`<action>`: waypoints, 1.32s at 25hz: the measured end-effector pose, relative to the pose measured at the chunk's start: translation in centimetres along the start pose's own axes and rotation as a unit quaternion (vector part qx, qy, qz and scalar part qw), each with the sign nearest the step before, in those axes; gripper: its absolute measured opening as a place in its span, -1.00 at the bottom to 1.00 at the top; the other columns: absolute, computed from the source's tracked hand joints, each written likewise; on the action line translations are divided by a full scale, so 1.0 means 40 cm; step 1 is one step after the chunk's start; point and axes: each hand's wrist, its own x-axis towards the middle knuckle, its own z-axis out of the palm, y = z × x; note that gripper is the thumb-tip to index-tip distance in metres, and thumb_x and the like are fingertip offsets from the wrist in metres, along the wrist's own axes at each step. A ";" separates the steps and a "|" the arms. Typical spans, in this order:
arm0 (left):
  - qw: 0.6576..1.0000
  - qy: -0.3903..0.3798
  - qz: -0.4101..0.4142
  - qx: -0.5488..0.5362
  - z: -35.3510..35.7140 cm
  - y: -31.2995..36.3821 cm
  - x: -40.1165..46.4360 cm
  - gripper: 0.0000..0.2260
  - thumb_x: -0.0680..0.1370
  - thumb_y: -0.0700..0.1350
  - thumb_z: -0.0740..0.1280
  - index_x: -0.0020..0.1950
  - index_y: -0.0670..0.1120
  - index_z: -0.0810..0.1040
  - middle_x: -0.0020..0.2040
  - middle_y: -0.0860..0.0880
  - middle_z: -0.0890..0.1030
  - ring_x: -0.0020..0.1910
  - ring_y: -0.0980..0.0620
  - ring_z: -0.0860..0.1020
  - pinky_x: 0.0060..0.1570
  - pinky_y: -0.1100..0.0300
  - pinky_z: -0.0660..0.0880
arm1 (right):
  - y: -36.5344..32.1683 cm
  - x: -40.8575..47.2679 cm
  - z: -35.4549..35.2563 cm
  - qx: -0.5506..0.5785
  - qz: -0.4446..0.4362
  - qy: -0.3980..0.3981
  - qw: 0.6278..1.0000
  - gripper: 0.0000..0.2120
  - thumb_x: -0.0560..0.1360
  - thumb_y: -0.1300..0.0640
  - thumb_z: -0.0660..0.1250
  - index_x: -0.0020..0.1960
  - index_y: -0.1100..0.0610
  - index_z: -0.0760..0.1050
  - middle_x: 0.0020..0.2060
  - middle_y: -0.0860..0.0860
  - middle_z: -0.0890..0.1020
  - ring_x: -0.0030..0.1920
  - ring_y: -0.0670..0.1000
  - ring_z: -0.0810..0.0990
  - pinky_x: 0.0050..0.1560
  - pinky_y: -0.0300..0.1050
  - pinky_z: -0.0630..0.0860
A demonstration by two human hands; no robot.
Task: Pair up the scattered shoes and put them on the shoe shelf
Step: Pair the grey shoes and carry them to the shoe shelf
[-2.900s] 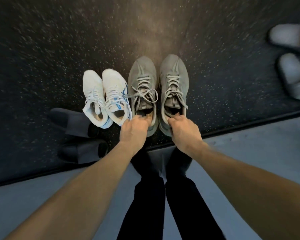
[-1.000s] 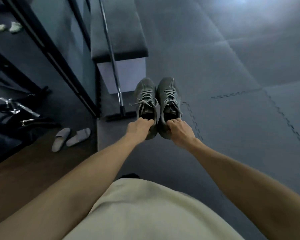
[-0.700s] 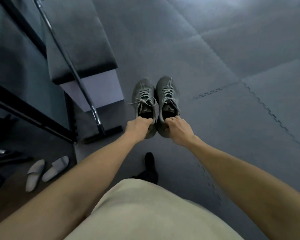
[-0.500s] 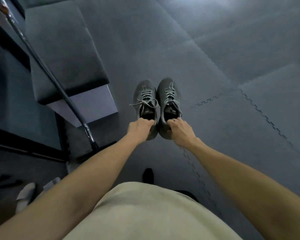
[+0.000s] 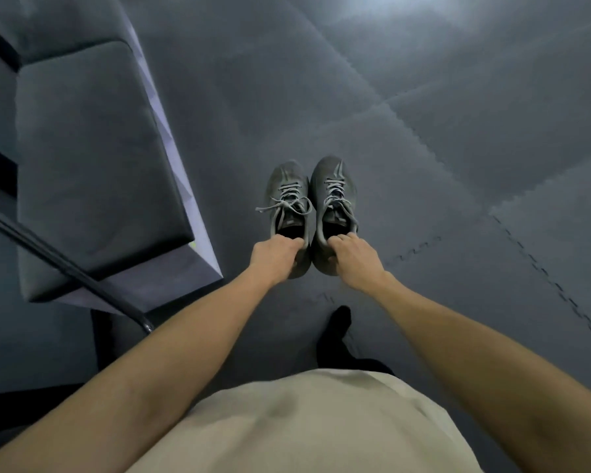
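Two grey lace-up sneakers hang side by side in the air in front of me, toes pointing away. My left hand (image 5: 276,256) grips the heel of the left grey sneaker (image 5: 287,196). My right hand (image 5: 354,259) grips the heel of the right grey sneaker (image 5: 333,192). Both arms are stretched out over the dark foam-mat floor. No shoe shelf is in view.
A grey padded bench (image 5: 93,165) with a pale side stands to the left, and a dark metal bar (image 5: 65,264) slants across its near corner. Interlocking floor mats (image 5: 458,165) stretch ahead and to the right. My dark-socked foot (image 5: 338,327) is below the hands.
I have lifted the grey pair off the speckled mat, leaving the white pair behind, and turned. Over the last second the bench has slid left and nearer, and the slippers have left view.
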 end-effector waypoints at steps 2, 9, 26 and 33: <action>1.000 -0.005 -0.022 -0.006 -0.066 -0.013 0.129 -0.76 0.56 -0.15 0.26 0.22 0.04 0.43 0.09 -0.10 0.57 0.08 -0.15 0.55 -0.18 0.02 0.38 | 0.063 0.146 -0.054 0.003 -0.019 -0.019 1.000 -0.92 0.52 0.22 0.27 0.01 0.18 0.43 0.03 0.12 0.57 0.09 0.16 0.45 -0.02 -0.01 0.36; 0.996 0.013 -0.081 -0.026 -0.259 -0.095 0.564 -0.78 0.55 -0.15 0.28 0.19 0.03 0.45 0.10 -0.09 0.57 0.10 -0.15 0.54 -0.20 0.06 0.37 | 0.233 0.612 -0.228 -0.014 -0.067 -0.024 0.997 -0.91 0.52 0.24 0.25 0.03 0.18 0.43 0.04 0.12 0.57 0.10 0.17 0.45 -0.03 -0.01 0.36; 0.997 0.031 -0.069 -0.027 -0.755 -0.545 1.747 -0.85 0.56 -0.14 0.30 0.12 -0.02 0.45 0.02 -0.13 0.58 -0.01 -0.16 0.56 -0.21 0.07 0.36 | 0.535 1.875 -0.549 -0.011 -0.029 -0.009 0.999 -0.92 0.51 0.28 0.23 -0.01 0.18 0.44 0.03 0.11 0.57 0.11 0.16 0.44 -0.10 -0.09 0.26; 0.992 0.032 -0.114 -0.045 -0.978 -0.722 2.247 -0.85 0.55 -0.15 0.31 0.11 -0.04 0.45 0.02 -0.13 0.58 0.00 -0.15 0.56 -0.20 0.07 0.37 | 0.679 2.470 -0.689 -0.004 -0.067 -0.021 0.998 -0.94 0.51 0.28 0.25 -0.04 0.16 0.43 0.01 0.11 0.57 0.09 0.16 0.45 -0.14 -0.07 0.27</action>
